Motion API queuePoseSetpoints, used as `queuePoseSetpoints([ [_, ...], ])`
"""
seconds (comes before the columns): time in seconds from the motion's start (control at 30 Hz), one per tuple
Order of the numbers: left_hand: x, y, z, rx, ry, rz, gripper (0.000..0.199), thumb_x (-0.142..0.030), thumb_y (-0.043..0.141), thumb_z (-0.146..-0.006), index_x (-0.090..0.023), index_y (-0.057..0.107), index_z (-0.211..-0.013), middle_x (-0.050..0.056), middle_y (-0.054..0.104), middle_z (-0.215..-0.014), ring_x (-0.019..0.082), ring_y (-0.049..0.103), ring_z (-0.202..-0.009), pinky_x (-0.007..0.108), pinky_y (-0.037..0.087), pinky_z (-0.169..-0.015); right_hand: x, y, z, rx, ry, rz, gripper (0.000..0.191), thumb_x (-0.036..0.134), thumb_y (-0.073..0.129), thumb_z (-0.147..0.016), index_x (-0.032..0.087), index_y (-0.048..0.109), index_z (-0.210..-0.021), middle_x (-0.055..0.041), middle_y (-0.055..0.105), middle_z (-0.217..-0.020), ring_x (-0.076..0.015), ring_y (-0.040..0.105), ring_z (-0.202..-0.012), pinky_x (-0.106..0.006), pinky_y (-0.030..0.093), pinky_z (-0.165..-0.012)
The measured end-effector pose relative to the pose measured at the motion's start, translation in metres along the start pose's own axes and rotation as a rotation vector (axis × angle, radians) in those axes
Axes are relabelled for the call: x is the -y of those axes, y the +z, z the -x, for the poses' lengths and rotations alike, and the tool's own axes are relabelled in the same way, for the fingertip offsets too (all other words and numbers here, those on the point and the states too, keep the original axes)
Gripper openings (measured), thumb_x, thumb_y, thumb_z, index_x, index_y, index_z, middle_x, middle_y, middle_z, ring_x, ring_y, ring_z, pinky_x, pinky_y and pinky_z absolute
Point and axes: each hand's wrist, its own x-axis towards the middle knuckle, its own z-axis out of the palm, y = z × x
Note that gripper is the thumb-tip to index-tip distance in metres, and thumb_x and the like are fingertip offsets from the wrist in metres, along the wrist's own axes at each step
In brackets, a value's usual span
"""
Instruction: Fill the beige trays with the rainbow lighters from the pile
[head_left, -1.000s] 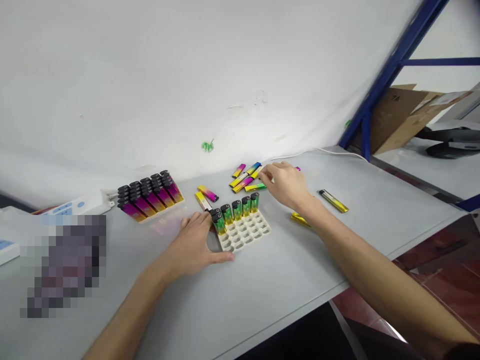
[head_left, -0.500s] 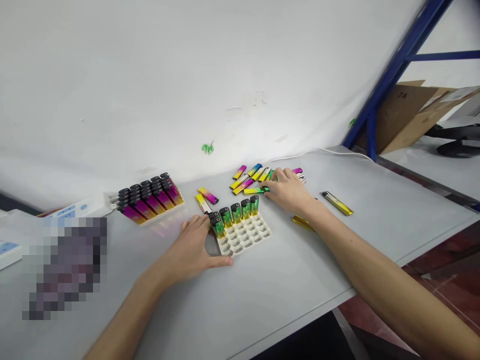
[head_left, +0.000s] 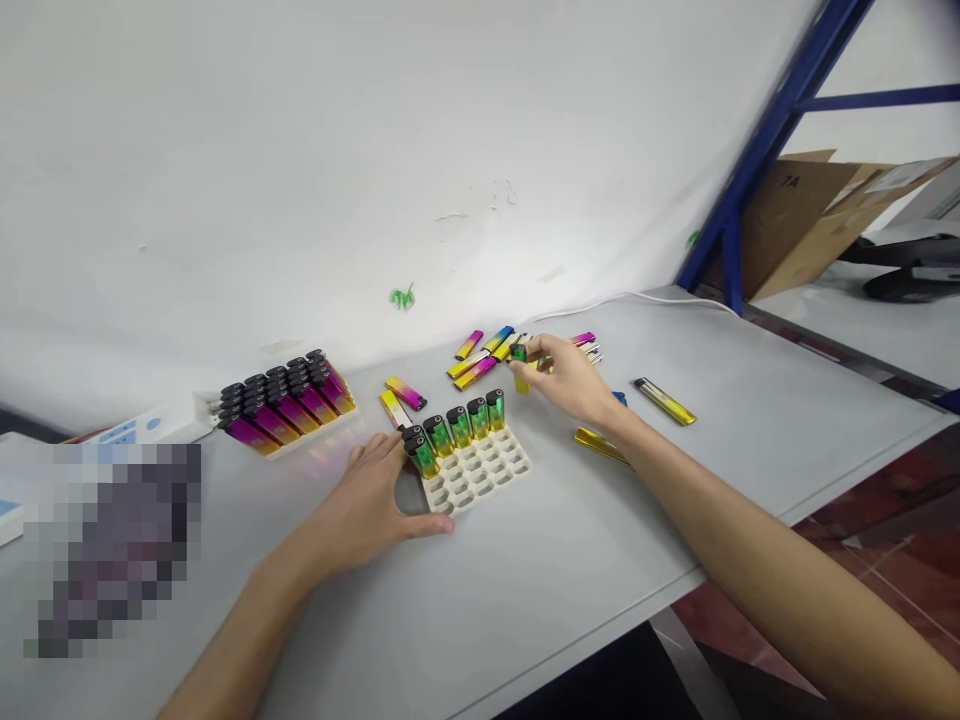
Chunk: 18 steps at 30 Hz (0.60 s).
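Observation:
My right hand [head_left: 561, 378] pinches a green-and-yellow lighter [head_left: 520, 372], held upright with its black top uppermost, just beyond the tray. My left hand [head_left: 375, 505] grips the left end of a white tray [head_left: 480, 472] with rows of oval slots, thumb along the near edge and fingers at the far corner. Several green-and-yellow lighters [head_left: 459, 427] stand in the tray's far row and left end. Loose lighters [head_left: 474, 372] in pink, yellow and blue lie beyond the tray, partly hidden behind my right hand.
A full tray of purple-and-orange lighters [head_left: 289, 405] stands at left, near white power strips [head_left: 135, 428]. Two lighters [head_left: 405, 392] lie between the trays. Right of my forearm lies a gold lighter [head_left: 666, 401]. A white cable [head_left: 630, 296] runs along the wall; a blue frame [head_left: 739, 200] stands at right.
My right hand has lifted a green-and-yellow lighter from the table and turned it upright. My left hand stays on the tray. The whole view has shifted slightly.

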Motion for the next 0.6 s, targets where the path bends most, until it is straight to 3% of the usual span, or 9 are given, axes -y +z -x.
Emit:
queuePoseSetpoints([
  [0.13,-0.002,-0.001,0.0,0.002,0.0,-0.008,0.077,-0.068,0.073,-0.069,-0.029,0.055,-0.133,0.008,0.064,-0.122,0.037,0.053,-0.121,0.056,0.035,-0.109,0.006,0.001,0.001,0.0,0.058,-0.425,0.023,0.044,0.054,-0.093,0.023,0.048,-0.096,0.0018,0.066,-0.078,-0.015,0.061,-0.069,-0.031,0.048,-0.068],
  [0.2,-0.004,-0.002,0.0,0.014,-0.014,-0.025,0.076,-0.068,0.073,-0.069,-0.028,0.057,-0.131,0.008,0.065,-0.121,0.037,0.053,-0.12,0.055,0.036,-0.108,0.008,0.002,0.003,-0.001,0.072,-0.511,0.023,0.047,0.052,-0.094,0.025,0.046,-0.098,0.0071,0.056,-0.066,-0.012,0.053,-0.055,-0.027,0.044,-0.057],
  [0.37,-0.004,-0.001,-0.001,0.019,-0.037,-0.044,0.079,-0.071,0.071,-0.069,-0.025,0.056,-0.132,0.01,0.063,-0.123,0.038,0.051,-0.124,0.057,0.033,-0.11,0.013,0.002,0.003,0.009,0.127,-0.536,0.035,0.056,0.05,-0.093,0.023,0.05,-0.083,0.0083,0.036,-0.059,-0.0077,0.032,-0.046,-0.023,0.027,-0.043],
  [0.53,-0.003,-0.001,0.0,0.025,-0.037,-0.04,0.081,-0.07,0.072,-0.069,-0.026,0.055,-0.134,0.009,0.063,-0.124,0.038,0.052,-0.123,0.057,0.033,-0.111,0.017,0.003,0.006,0.094,0.103,-0.524,0.043,0.065,0.054,-0.089,0.023,0.047,-0.081,0.0042,0.054,-0.063,-0.0094,0.044,-0.047,-0.023,0.033,-0.042],
  [0.6,-0.004,-0.001,0.0,0.015,-0.029,-0.041,0.081,-0.07,0.072,-0.068,-0.026,0.055,-0.134,0.009,0.063,-0.127,0.039,0.05,-0.125,0.057,0.034,-0.11,0.018,0.006,0.009,0.08,0.094,-0.498,0.045,0.067,0.058,-0.086,0.024,0.044,-0.08,0.0061,0.051,-0.058,-0.0095,0.043,-0.044,-0.023,0.034,-0.041],
])
